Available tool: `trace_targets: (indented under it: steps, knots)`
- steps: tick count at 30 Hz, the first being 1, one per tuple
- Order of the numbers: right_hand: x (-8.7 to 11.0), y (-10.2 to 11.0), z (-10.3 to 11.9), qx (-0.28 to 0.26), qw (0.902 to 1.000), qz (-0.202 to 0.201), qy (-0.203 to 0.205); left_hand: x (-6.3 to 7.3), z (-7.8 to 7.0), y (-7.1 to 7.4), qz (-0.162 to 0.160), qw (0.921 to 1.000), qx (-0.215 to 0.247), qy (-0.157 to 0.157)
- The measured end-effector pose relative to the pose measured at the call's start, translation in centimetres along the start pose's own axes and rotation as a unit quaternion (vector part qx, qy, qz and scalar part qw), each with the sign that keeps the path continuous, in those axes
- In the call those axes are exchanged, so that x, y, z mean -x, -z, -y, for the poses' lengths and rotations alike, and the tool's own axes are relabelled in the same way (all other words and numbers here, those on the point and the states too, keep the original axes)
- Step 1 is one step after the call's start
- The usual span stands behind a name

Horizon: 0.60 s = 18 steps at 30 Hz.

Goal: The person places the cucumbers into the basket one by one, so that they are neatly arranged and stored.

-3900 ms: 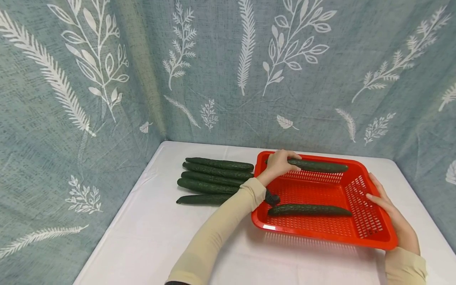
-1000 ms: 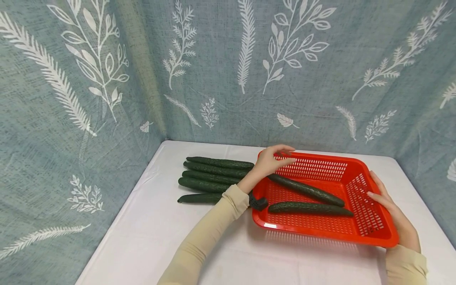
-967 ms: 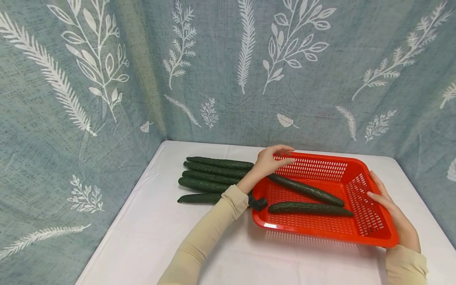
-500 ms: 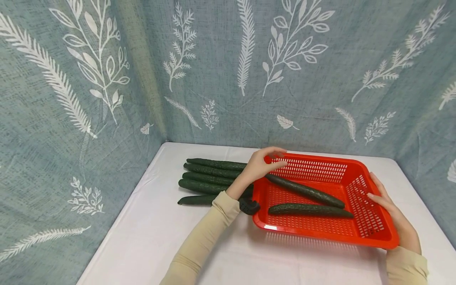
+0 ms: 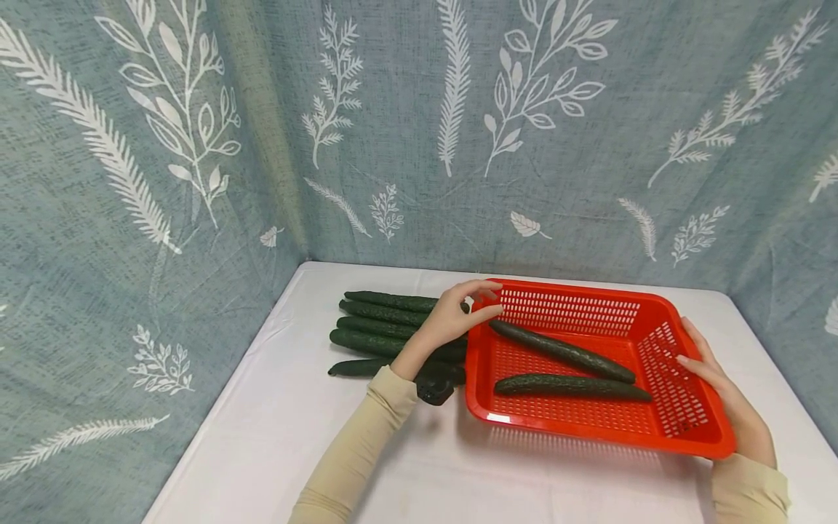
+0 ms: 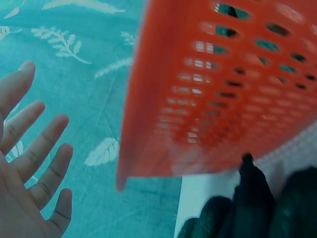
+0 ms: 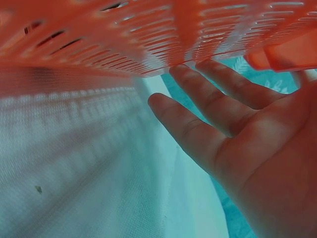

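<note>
Hovering with left hand (image 5: 448, 318), thumb and fingers apart, near left rim of red perforated plastic basket (image 5: 576, 431) | gripping basket's right end with right hand (image 5: 733, 400), thumb over rim | inside basket: two dark green cucumbers (image 5: 569, 386) | on white cloth-covered table (image 5: 262, 437), left of basket: five more cucumbers (image 5: 368, 343), side by side | behind: blue-green leaf-print curtain (image 5: 406, 109)

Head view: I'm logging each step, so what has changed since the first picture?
The left hand let go of the cucumber it held near the back wall of the red basket and moved left, to the basket's back left corner. That cucumber now lies slanted in the basket, its right end nearer the person. Unchanged: the right hand at the right rim, the front cucumber, and the cucumber row on the left.
</note>
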State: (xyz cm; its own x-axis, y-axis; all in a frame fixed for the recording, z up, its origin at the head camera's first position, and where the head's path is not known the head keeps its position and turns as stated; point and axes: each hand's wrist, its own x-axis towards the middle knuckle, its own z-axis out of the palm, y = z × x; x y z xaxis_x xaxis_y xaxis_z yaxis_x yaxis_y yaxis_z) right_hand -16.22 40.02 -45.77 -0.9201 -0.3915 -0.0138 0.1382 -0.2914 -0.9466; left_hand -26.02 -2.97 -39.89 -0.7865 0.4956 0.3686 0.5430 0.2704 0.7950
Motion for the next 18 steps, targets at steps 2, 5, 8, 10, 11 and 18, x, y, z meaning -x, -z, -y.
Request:
trace_targets:
  steps: [2,5,8,10,11,18]
  knots:
    - [-0.1,0.1,-0.1,-0.005,0.9999,0.005,0.013,0.5,0.3,0.2,0.005,1.0,-0.003,0.005]
    - [-0.3,0.2,-0.1,-0.013,0.9996,0.012,0.024,1.1,0.9,0.6,0.01,0.9998,-0.011,0.009]
    - [-0.4,0.3,-0.2,-0.012,0.9997,0.01,0.02,1.8,0.8,1.0,0.012,0.9998,-0.014,0.01]
    - [-0.4,0.5,-0.2,-0.007,0.9994,0.016,0.03,2.1,1.1,1.1,0.012,0.9996,-0.022,0.013]
    - [-0.4,0.6,-0.2,-0.005,0.9995,0.015,0.028,2.3,1.2,1.2,0.011,0.9995,-0.026,0.016]
    - [0.2,-0.2,0.2,0.01,0.9997,-0.012,-0.018,3.6,2.8,1.7,0.002,0.9998,-0.014,0.012]
